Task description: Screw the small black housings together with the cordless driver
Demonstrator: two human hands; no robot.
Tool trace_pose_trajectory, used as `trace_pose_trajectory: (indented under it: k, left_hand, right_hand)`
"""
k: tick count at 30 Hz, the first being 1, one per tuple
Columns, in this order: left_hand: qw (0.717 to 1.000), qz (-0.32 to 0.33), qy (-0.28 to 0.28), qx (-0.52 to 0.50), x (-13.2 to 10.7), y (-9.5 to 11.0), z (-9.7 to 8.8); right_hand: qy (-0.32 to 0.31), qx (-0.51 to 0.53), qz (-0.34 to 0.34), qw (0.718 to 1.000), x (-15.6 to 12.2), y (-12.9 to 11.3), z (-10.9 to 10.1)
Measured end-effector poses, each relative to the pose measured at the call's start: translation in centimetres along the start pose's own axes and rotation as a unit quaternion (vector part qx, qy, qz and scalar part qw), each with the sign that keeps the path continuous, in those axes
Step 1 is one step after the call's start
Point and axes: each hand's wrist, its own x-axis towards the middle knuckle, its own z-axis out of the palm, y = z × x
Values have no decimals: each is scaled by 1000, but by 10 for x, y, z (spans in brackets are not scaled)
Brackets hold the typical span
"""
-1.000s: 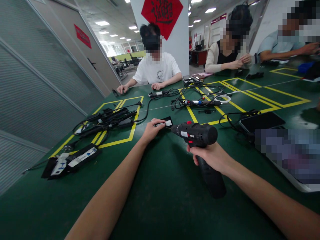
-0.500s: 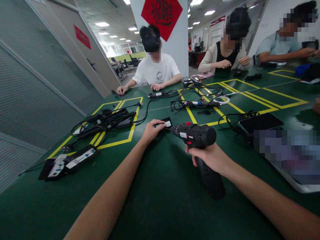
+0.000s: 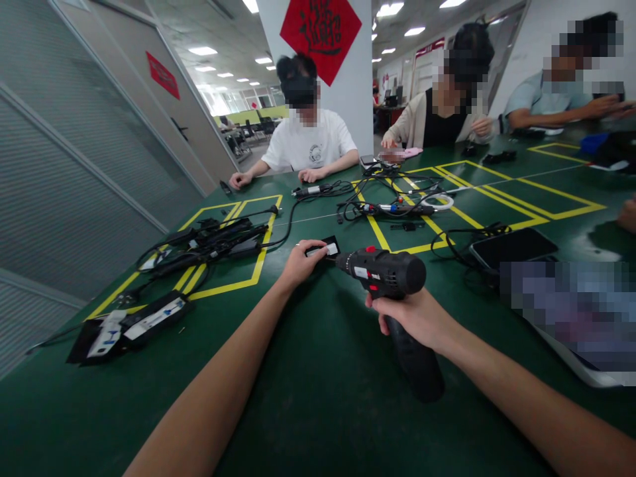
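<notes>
My right hand (image 3: 415,318) is wrapped round the grip of a black cordless drill (image 3: 390,275) with red trim. The drill's tip points left at a small flat black part with a white label (image 3: 325,249) lying on the green table (image 3: 318,397). My left hand (image 3: 298,264) pinches that part at its near edge and holds it down. The tip sits right at the part's right end; whether it touches is too small to tell.
A bundle of black cables and adapters (image 3: 213,240) lies left in a yellow-taped box. An opened black device (image 3: 132,324) is nearer left. More cables (image 3: 397,205) and a dark tablet (image 3: 511,246) lie right. Three people sit along the far edge.
Both hands and the drill hold the same pose on the part. Only the view has drifted slightly, shifting everything a little left and down.
</notes>
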Motion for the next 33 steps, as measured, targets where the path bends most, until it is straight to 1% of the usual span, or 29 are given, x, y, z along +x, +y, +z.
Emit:
trace_pose_trajectory:
  k: [7, 12, 17, 23, 33]
  left_hand:
    - [1000, -15, 19, 8, 0, 5, 4]
    - [999, -33, 27, 15, 2, 5, 6]
    - [999, -44, 21, 16, 3, 0, 6]
    - [999, -36, 7, 11, 4, -4, 3]
    - [1000, -15, 13, 4, 4, -7, 5]
  right_hand:
    - [0, 10, -1, 1000, 0, 0, 0]
    - [-6, 28, -19, 999, 3, 7, -1]
    - [-10, -14, -10, 1000, 3, 9, -2]
    - [-13, -10, -8, 1000, 2, 6, -2]
    - [-13, -25, -2, 1000, 2, 6, -2]
